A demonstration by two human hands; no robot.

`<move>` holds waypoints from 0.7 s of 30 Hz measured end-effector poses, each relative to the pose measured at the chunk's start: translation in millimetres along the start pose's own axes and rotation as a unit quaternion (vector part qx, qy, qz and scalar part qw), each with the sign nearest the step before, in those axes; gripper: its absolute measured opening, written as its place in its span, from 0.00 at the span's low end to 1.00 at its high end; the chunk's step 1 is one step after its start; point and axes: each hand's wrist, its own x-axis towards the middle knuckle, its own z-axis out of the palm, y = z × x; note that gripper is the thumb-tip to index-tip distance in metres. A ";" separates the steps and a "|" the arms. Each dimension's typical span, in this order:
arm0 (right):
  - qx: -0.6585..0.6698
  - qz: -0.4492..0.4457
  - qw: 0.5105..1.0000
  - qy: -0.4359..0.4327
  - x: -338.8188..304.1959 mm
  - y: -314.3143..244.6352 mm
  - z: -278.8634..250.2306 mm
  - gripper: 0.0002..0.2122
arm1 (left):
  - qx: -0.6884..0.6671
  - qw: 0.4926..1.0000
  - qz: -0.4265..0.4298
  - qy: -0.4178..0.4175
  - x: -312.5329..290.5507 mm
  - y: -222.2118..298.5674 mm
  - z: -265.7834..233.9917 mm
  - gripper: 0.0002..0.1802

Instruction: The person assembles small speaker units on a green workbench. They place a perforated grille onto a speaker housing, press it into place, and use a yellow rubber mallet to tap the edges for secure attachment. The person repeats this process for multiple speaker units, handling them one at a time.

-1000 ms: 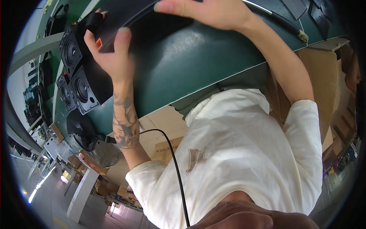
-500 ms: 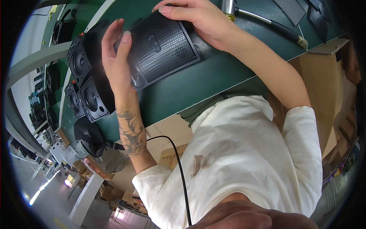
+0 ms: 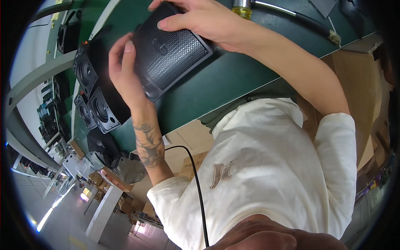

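Nearest, along the bottom of the frame, is the person's white cotton T-shirt (image 3: 266, 166) with a brown stitched emblem on the chest, and a thin black cable (image 3: 196, 175) hangs down past it. The left forearm (tattooed above the wrist) rises almost upright at centre left. The left hand (image 3: 127, 77) points upward with thumb and fingers bent and parted beside the left edge of a black box-shaped speaker with a metal mesh front (image 3: 175, 54); whether it presses on that edge, I cannot tell. The right arm bends at the elbow at the right of the frame, and its forearm slants up and leftward. The right hand (image 3: 193, 21) grips the speaker's upper end, thumb laid over the mesh and fingers reaching round the far edge. The speaker sits tilted at upper centre, above a smooth dark-green desk (image 3: 233, 79).

A hammer with a metal shaft, black handle and translucent yellow face (image 3: 308, 21) lies on the desk at the upper right, near a grey perforated sheet (image 3: 324, 6). Left of the left hand stand black speaker boxes with round exposed cones (image 3: 99, 109), close together. Brown cardboard (image 3: 354, 79) stands below the desk edge at the right. Farther off, the lower left shows a pale grey floor (image 3: 62, 225).
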 end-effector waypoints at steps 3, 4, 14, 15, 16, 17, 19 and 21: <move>-0.027 -0.040 0.999 0.010 2.0 4.4 -3.9 0.25 | -0.053 0.998 -0.011 0.012 0.5 -2.1 2.3 0.15; -0.026 -0.066 0.997 0.010 3.3 4.6 -8.0 0.25 | -0.050 0.999 -0.014 0.002 3.9 -2.7 -0.8 0.15; -0.803 0.018 0.596 -0.011 -72.2 -111.5 -62.9 0.19 | 0.274 0.922 0.274 0.005 -1.2 5.8 -8.4 0.17; -0.832 0.119 0.541 -0.026 -78.5 -116.2 -65.3 0.19 | 0.325 0.887 0.325 -0.033 -4.9 19.2 -6.1 0.19; -0.822 0.074 0.564 -0.024 -84.6 -109.5 -76.0 0.19 | 0.374 0.846 0.373 -0.070 -8.8 28.7 -3.0 0.22; -0.810 0.028 0.585 -0.022 -91.7 -93.2 -91.3 0.18 | 0.404 0.826 0.366 -0.142 -14.3 31.8 2.9 0.23; -0.783 -0.059 0.618 -0.033 -90.6 -78.6 -102.5 0.17 | 0.432 0.806 0.358 -0.187 -22.5 26.3 7.1 0.25; -0.744 -0.088 0.662 -0.027 -80.0 -85.6 -98.1 0.15 | 0.436 0.805 0.352 -0.194 -22.4 27.5 5.3 0.25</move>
